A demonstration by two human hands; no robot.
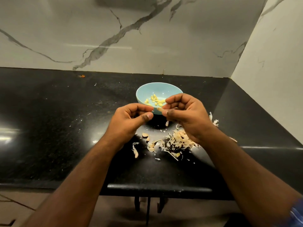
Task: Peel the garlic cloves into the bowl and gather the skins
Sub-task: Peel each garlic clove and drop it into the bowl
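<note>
right hand [185, 115]: raised in front of the light blue bowl, fingers curled, grip pinching a garlic clove [160, 109] between thumb and fingertips; clove tip pokes out toward the left hand.
left hand [131, 119]: raised just beside the right hand, fingers curled in, thumb and forefinger tips close together right at the clove tip; cannot tell if this grip has hold of skin or of nothing.
bowl [144, 91]: light blue, sits on the table behind both hands, near edge partly hidden by the fingers.
peeled cloves [155, 100]: small yellow heap lying in the bottom of the bowl.
skins [178, 140]: loose papery pile on the table under and beside the right wrist, more scraps to the right of that wrist.
unpeeled cloves [148, 141]: a few lying on the table left of the skin pile, below the left hand, apart from the bowl.
stray scraps: thin skin bits scattered over the table around the pile.
table [57, 120]: black speckled, glossy.
wall [114, 38]: white marble with grey veins, behind the table and on the right side.
</note>
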